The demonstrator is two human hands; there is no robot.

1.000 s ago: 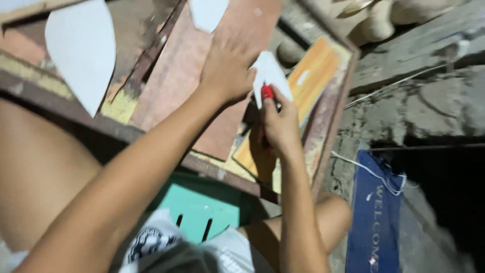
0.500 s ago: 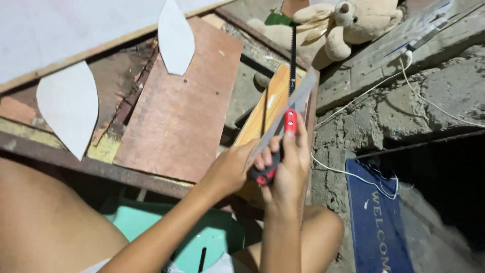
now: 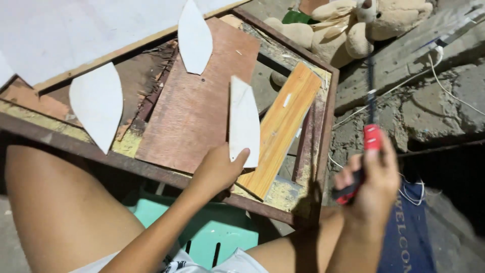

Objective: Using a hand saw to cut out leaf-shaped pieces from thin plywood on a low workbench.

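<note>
White leaf-shaped cutout (image 3: 244,121) was pinched in my left hand (image 3: 218,169), over the orange plank (image 3: 281,126). Right hand (image 3: 371,184) gripped the red-handled saw (image 3: 370,141), off the frame's (image 3: 323,136) side above the blue mat (image 3: 409,237).

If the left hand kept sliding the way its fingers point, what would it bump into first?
Probably only the white leaf-shaped piece that the left hand already grips; past it lies the orange wooden plank. Depth is hard to judge.
</note>
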